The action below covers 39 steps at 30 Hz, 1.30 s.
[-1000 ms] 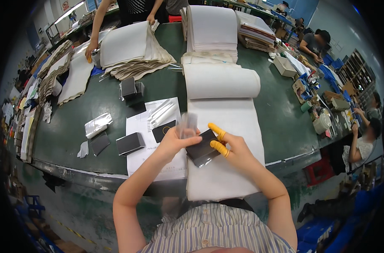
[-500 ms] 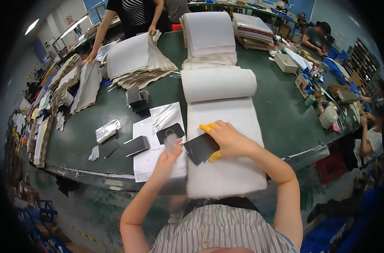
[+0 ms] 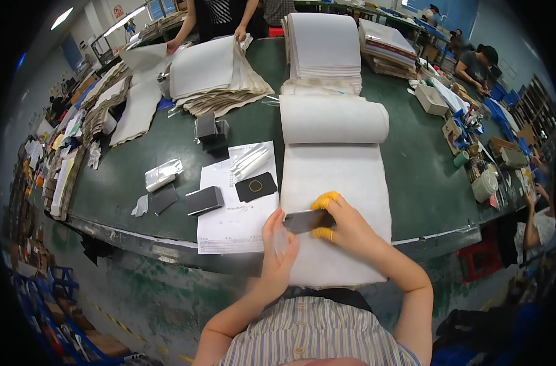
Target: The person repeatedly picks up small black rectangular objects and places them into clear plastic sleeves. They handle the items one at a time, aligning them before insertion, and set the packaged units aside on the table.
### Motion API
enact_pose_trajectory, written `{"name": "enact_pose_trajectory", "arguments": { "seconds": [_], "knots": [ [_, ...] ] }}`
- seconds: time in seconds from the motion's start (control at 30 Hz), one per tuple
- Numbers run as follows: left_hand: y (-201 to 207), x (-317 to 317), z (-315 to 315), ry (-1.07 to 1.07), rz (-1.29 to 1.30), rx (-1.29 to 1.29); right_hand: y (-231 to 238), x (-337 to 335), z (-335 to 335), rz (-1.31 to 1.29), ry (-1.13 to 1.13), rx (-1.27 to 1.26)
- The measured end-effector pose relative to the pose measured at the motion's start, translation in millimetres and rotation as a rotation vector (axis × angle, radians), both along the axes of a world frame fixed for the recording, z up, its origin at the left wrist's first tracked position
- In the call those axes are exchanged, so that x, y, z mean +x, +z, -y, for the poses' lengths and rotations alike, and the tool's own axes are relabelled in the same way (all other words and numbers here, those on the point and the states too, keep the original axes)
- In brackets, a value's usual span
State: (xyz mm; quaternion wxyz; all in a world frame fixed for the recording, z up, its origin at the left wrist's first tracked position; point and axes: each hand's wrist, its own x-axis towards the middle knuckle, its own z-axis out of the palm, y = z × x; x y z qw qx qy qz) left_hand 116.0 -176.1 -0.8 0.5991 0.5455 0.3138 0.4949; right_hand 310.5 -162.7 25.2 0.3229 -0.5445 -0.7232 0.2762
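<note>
My right hand (image 3: 354,227), with yellow finger cots, grips a stack of black cards (image 3: 303,221) by its right end, tilted on edge over the white paper pad (image 3: 345,174). Close to the stack's left end is my left hand (image 3: 272,256), closed on a clear plastic sleeve (image 3: 280,241) between thumb and fingers. A black card with a gold ring (image 3: 256,186) lies on a printed sheet (image 3: 229,235), left of the hands. Beside it on that sheet are a block of black cards (image 3: 205,200) and a pile of clear sleeves (image 3: 252,160).
Left on the green table (image 3: 125,189) lie a plastic-wrapped bundle (image 3: 164,175) and a grey card (image 3: 164,199). More black blocks (image 3: 211,129) stand farther back. Paper stacks (image 3: 324,49) rise beyond the pad. Across the table a person handles sheets (image 3: 145,64). Tools and tubs (image 3: 485,185) line the right.
The black stack has turned from lying flat to standing on edge in my right hand. My left hand has come right, with the sleeve, up to the stack. The person opposite has lifted a sheet.
</note>
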Motion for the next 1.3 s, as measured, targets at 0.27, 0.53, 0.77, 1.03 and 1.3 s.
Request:
{"name": "enact_pose_trajectory", "arguments": {
  "seconds": [0.27, 0.53, 0.77, 1.03, 1.3],
  "knots": [
    [-17.7, 6.8, 4.5, -0.121, -0.444, 0.379, -16.2, 0.1, 13.9, -0.350, 0.065, 0.012],
    [-20.5, 14.5, 7.8, -0.081, -0.316, 0.354, -22.4, 4.0, 11.2, -0.534, 0.096, -0.049],
    [-27.3, 5.2, 3.6, -0.025, -0.066, 0.223, -11.9, 10.8, 11.8, -0.221, -0.037, -0.125],
    [-25.6, -17.7, -11.9, 0.143, -0.390, 0.599, -4.4, 5.7, 18.3, -0.118, -0.109, -0.049],
    [6.5, -2.6, -27.5, -0.031, -0.904, 0.926, -18.0, 12.4, 15.8, -0.654, -0.114, -0.355]
  ]
}}
